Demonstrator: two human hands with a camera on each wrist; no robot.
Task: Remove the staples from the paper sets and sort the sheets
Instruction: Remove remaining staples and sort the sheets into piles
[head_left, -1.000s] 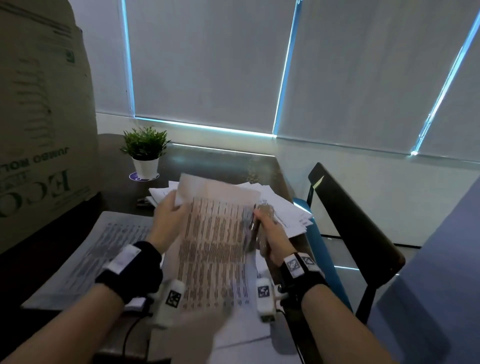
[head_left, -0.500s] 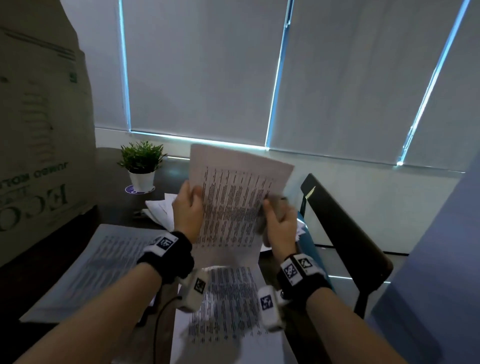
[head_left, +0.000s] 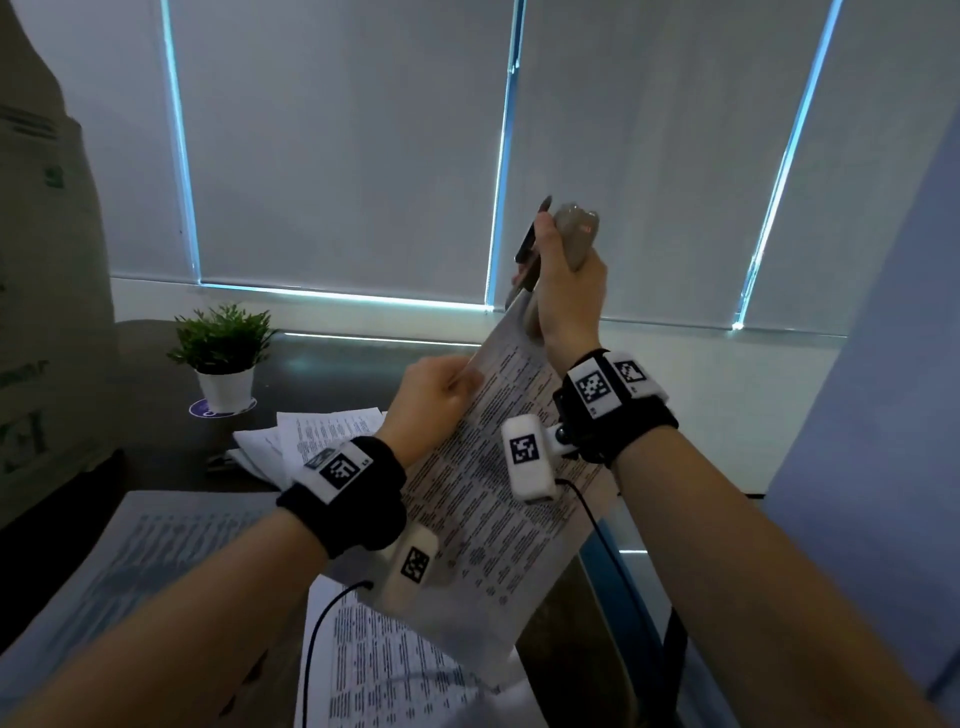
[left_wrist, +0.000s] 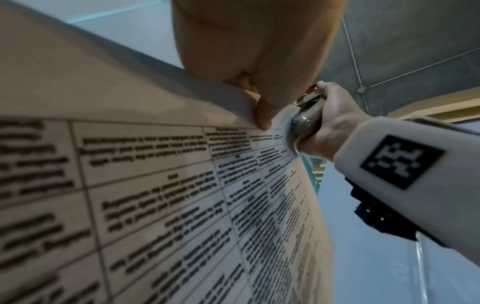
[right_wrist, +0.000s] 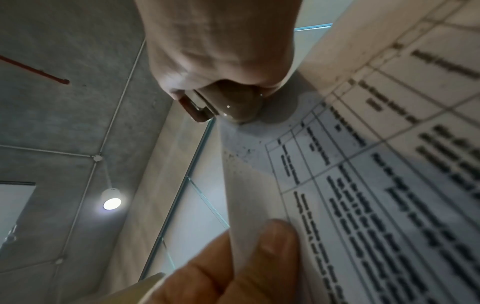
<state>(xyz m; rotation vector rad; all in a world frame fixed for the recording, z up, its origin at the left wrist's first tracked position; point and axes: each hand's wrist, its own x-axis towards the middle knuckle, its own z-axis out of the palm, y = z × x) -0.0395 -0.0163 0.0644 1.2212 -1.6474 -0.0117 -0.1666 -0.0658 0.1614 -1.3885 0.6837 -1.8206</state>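
Both forearms reach forward and up from the near edge, each wrist wrapped in a black band with white marker blocks. The left hand is held lower, left of centre, its thumb and fingers pinching the left edge of a printed paper set. The right hand is raised higher and farther, wrist bent upward, fingers curled round a staple remover at the paper's top corner.

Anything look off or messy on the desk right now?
Mostly tidy. Only the loose sheets behind the left hand lie fanned and askew, near the plant. The held paper set looks undamaged; the right hand grips the staple remover.
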